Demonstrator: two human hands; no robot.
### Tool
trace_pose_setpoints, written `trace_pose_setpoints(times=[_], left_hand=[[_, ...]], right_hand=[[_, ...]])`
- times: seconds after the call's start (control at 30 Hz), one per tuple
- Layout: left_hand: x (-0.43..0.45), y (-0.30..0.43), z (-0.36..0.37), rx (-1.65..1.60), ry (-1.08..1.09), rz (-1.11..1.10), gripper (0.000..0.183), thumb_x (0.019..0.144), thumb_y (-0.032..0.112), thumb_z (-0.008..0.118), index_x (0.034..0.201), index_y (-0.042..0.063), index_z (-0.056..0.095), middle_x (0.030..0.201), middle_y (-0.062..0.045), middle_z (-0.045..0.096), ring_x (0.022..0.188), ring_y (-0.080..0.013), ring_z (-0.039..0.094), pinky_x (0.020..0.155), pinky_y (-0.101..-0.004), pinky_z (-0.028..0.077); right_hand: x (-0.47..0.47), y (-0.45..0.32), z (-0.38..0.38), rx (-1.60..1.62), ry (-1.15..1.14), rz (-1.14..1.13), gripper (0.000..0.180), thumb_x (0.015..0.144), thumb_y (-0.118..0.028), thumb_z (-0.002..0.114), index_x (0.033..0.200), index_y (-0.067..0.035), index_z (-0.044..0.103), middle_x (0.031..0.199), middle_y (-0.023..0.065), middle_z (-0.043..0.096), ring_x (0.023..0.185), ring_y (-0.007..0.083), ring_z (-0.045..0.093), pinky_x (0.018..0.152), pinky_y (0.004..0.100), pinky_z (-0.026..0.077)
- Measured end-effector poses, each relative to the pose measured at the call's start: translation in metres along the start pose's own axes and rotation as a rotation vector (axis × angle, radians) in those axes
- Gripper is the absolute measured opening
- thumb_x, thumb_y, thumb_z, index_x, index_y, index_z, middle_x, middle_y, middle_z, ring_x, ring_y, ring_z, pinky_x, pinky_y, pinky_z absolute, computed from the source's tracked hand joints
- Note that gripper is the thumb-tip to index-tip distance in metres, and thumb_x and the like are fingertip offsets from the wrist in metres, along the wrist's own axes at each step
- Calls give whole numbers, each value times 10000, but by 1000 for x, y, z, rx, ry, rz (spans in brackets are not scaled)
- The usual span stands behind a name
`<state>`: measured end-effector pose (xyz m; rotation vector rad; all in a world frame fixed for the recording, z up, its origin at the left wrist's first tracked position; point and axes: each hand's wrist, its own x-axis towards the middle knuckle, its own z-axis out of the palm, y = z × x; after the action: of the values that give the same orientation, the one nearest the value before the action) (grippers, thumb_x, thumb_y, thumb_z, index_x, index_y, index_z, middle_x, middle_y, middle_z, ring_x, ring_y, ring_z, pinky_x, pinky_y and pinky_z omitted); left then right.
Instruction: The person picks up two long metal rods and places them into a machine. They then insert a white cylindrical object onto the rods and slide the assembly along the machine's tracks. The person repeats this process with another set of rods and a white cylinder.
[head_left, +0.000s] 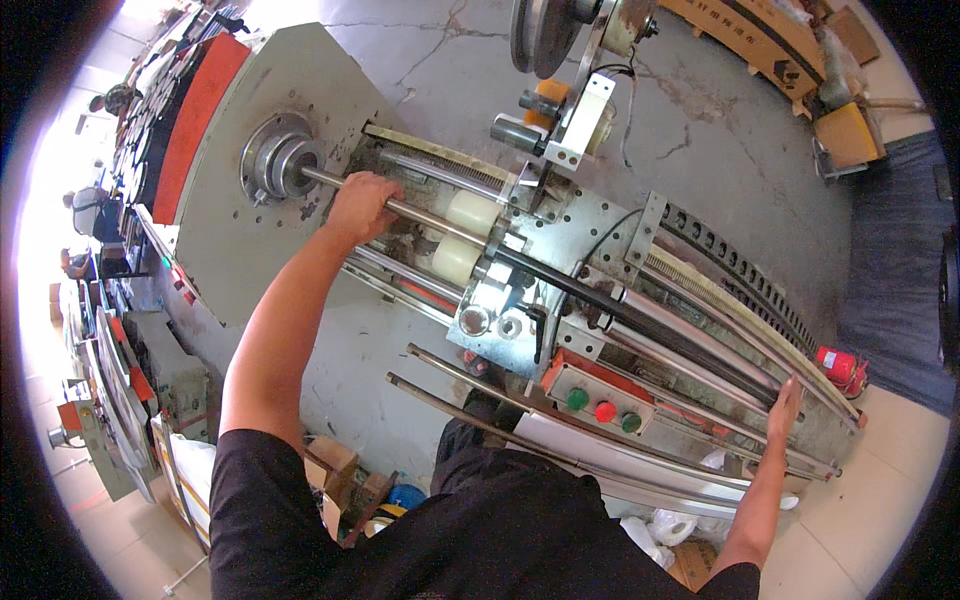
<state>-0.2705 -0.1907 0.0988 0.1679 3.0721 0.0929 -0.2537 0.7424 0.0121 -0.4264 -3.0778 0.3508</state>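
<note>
My left hand (364, 208) is closed around a steel rod (439, 223) close to the round chuck (294, 166) of a machine, and the rod's end meets the chuck's opening. Toward the right the rod continues as a black tube (592, 298), lying over the carriage plate between two white rollers (471, 213) and long steel rails. At the tube's far end is my right hand (784, 409), its fingers against the tube; whether they grip it is hard to tell.
Two loose metal rods (465, 376) lie along the machine's near side, by a control box (598, 394) with green and red buttons. A red fire extinguisher (841, 369) stands at the right end. Cardboard boxes (750, 45) lie beyond. People are in the background at left.
</note>
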Motion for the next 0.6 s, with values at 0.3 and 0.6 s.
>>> trace_pose_setpoints(times=[0.3,0.6], left_hand=[[-3,-54,-3,73,-106,-19,214,723,98,744,933,136,724,914,-113,710,996,-350,657,956,-474,475],[-1,-62,-6,106,-153,-41,217,745,149,772,958,128,735,940,-124,724,1010,-352,664,942,-481,488]], right_hand=[[-13,-20,-7,38,-28,-25,639,1105,-501,309,1552,-65,441,1615,146,410,1521,322,319,1267,433,164],[-33,-35,-2,-114,35,-106,600,1117,-453,287,1548,-64,439,1595,152,433,1511,328,331,1265,488,149]])
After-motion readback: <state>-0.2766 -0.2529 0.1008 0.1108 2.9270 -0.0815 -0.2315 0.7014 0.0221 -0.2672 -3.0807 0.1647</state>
